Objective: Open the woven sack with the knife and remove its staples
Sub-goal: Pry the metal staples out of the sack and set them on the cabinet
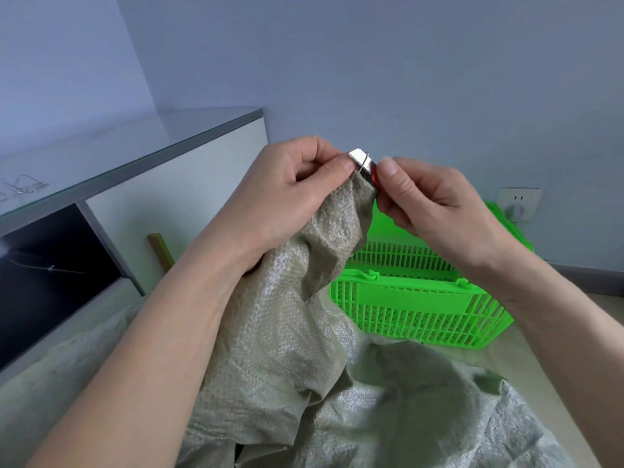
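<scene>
One woven sack [277, 349], grey-green and crumpled, lies across the near middle of the scene, with one corner lifted up to the centre. The left hand [287, 197] grips that raised corner, its fingers curled round the fabric and its thumb pressed on top. At the tip of the corner, one thin wire staple [364, 166] stands against the blade of one knife [364, 163], a short silver blade with a red handle. The right hand [429, 204] pinches the knife's red handle between thumb and curled fingers, just right of the left hand's thumb, the two hands almost touching. Both forearms are bare.

Behind the sack, to the right, one bright green plastic basket [415, 298] with slatted walls sits on the floor. Farther right, one white wall socket [520, 204] is set low on the wall. On the left stands one white cabinet [175, 184] with a glass top and a dark open compartment; a few loose wire staples [25, 189] lie on the glass, too faint to count.
</scene>
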